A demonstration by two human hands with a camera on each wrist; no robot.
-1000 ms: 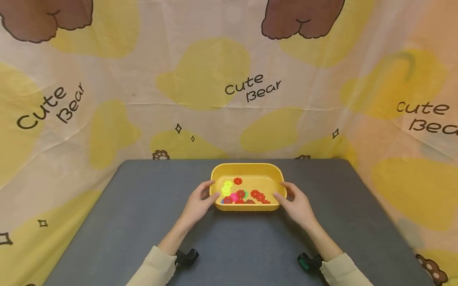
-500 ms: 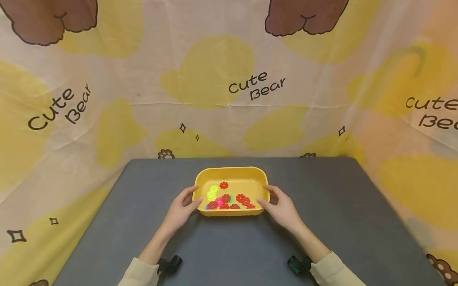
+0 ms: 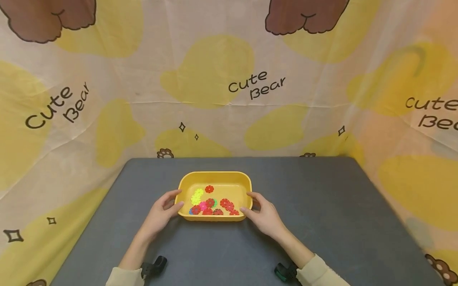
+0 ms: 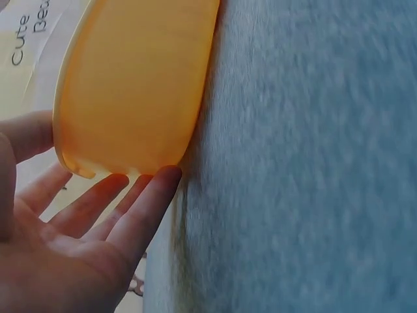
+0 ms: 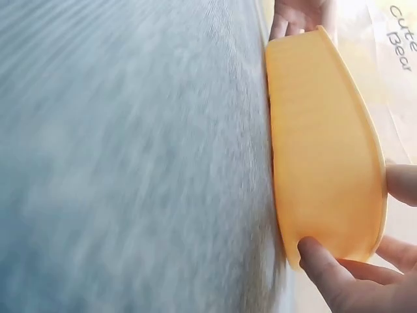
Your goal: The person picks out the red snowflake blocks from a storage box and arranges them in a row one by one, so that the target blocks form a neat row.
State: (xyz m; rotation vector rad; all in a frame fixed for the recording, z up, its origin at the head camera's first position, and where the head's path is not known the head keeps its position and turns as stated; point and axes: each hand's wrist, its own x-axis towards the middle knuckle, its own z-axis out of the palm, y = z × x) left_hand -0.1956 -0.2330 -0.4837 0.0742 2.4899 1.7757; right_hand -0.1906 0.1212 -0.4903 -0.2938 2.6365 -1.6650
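A shallow yellow plastic tray (image 3: pixel 232 191) with rounded corners is held between both hands over the grey table. My left hand (image 3: pixel 157 216) grips its left end, thumb at the rim and fingers spread along the outer wall and lower edge in the left wrist view. On the opposite end, my right hand (image 3: pixel 266 217) holds the tray the same way. Inside lie several notched, flower-shaped plastic discs: red discs (image 3: pixel 226 204), yellow-green discs (image 3: pixel 196 197), a pink disc (image 3: pixel 203 205), plus bits of green and blue. The front wall hides part of the nearest ones.
The grey table (image 3: pixel 322 214) extends around the tray on all sides. Behind and beside it hangs a cloth backdrop (image 3: pixel 200 71) printed with bears and lettering. A black wrist camera (image 3: pixel 154 267) sits on the left wrist, another wrist camera (image 3: pixel 285 272) on the right.
Both hands have carried the tray leftward and slightly nearer across the table. The discs keep their arrangement inside, and the grip looks the same. The head view has shifted slightly.
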